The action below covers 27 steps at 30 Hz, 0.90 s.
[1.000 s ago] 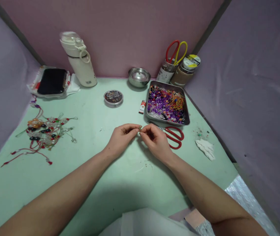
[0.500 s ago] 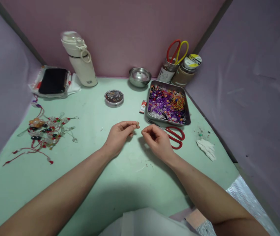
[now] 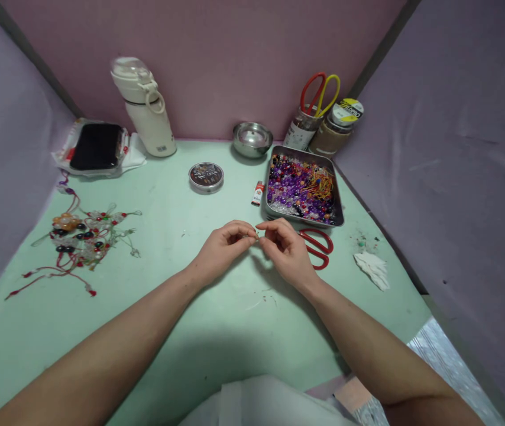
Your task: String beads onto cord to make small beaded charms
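Note:
My left hand (image 3: 226, 249) is closed in a pinch, thumb against forefinger, on a tiny yellowish piece (image 3: 256, 236) too small to name. Curled close beside it, my right hand (image 3: 288, 251) brings its thumb and fingertips to the same piece; what lies inside its fingers is hidden. Both hands are above the middle of the pale green table (image 3: 217, 331). Partly behind the right hand lie scissors with red handles (image 3: 319, 241). Just beyond is a metal tray (image 3: 341, 220) holding purple, red, black and clear beads and a tangle of orange-yellow thread.
At left lies a heap of beaded cords (image 3: 77, 239). Behind stand a phone (image 3: 96, 146), a cream bottle (image 3: 148, 124), a round tin (image 3: 206, 177), a metal bowl (image 3: 252, 140), a lighter (image 3: 258, 193) and two jars (image 3: 333, 133). Crumpled tissue (image 3: 371, 269) lies right.
My two hands have come together until their fingertips meet at the small piece. The right forefinger has lifted and stretched toward the left hand.

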{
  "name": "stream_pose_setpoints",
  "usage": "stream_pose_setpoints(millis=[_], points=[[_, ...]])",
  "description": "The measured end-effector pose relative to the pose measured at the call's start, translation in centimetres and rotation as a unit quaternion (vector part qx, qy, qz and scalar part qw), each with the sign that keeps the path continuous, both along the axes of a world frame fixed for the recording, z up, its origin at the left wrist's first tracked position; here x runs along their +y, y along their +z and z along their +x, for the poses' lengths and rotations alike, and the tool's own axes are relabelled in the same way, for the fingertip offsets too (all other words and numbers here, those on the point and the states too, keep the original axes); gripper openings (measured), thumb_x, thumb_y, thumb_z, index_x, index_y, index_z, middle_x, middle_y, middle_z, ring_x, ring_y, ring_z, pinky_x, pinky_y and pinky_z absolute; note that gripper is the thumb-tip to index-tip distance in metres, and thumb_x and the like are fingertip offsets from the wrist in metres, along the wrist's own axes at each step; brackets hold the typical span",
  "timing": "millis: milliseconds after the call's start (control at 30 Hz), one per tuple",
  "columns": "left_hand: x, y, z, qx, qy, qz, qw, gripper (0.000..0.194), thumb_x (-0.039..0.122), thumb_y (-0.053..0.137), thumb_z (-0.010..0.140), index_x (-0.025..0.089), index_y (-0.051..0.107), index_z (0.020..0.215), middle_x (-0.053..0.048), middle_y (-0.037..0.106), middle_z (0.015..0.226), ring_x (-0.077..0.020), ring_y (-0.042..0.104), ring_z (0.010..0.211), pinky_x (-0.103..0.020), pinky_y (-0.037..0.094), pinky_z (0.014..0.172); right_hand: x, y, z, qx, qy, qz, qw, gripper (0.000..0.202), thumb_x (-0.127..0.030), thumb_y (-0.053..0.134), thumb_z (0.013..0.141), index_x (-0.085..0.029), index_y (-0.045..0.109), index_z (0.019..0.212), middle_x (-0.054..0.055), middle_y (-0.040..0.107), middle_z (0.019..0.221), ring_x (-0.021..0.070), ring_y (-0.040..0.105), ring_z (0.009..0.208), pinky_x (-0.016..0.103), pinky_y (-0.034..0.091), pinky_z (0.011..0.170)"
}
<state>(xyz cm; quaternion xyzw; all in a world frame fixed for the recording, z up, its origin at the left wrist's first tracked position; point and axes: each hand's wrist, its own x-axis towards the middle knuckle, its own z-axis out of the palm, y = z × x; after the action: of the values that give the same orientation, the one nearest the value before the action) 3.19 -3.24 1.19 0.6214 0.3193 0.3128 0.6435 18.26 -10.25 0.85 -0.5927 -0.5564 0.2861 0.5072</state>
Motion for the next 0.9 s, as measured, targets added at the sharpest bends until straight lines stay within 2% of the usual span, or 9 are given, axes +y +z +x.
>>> stream_pose_setpoints(millis=[133,267,533,667,900], points=[[-0.04,0.14,0.05,0.025,-0.003,-0.006,1.000,0.013,0.031,0.064,0.076,0.018,0.067,0.078,-0.004,0.065,0.088,-0.0160,0.057,0.083,-0.031,0.044,0.080,0.03,0.02,0.00,-0.031,0.000,0.017,0.999,0.003,-0.024,0.058,0.085,-0.023,0.061,0.086,0.001,0.051,0.083,0.0138,0.049,0.069,0.029,0.040,0.061],[-0.07,0.11,0.14,0.051,0.009,-0.021,0.998,0.016,0.032,0.065,0.075,0.018,0.067,0.081,-0.003,0.066,0.082,-0.0152,0.056,0.076,-0.029,0.044,0.073,-0.07,0.20,-0.02,-0.058,-0.007,0.024,0.998,0.009,-0.024,0.058,0.086,-0.022,0.056,0.078,0.000,0.052,0.078,0.0146,0.050,0.071,0.029,0.040,0.063],[0.23,-0.18,-0.06,0.080,0.049,0.027,0.995,0.016,0.032,0.064,0.076,0.017,0.068,0.082,-0.003,0.066,0.080,-0.0138,0.054,0.070,-0.027,0.041,0.066,-0.10,0.30,0.12,-0.034,-0.008,0.035,0.999,0.009,-0.024,0.055,0.089,-0.023,0.055,0.080,0.001,0.050,0.084,0.0151,0.049,0.075,0.030,0.039,0.064],[0.43,-0.04,-0.13,0.086,0.048,0.028,0.995,0.019,0.034,0.064,0.076,0.017,0.069,0.084,-0.003,0.066,0.078,-0.0142,0.053,0.069,-0.028,0.040,0.063,-0.25,0.24,0.07,-0.004,-0.025,0.076,0.997,0.010,-0.023,0.050,0.091,-0.023,0.050,0.081,0.001,0.046,0.086,0.0161,0.046,0.079,0.031,0.038,0.068],[0.42,0.18,-0.07,0.090,0.031,0.031,0.995,0.019,0.033,0.062,0.078,0.016,0.068,0.084,-0.003,0.064,0.080,-0.0137,0.052,0.072,-0.027,0.040,0.066,-0.71,0.23,-0.12,-0.009,-0.006,0.120,0.993,0.011,-0.024,0.048,0.091,-0.023,0.048,0.080,0.002,0.045,0.085,0.0173,0.045,0.079,0.033,0.038,0.070]])
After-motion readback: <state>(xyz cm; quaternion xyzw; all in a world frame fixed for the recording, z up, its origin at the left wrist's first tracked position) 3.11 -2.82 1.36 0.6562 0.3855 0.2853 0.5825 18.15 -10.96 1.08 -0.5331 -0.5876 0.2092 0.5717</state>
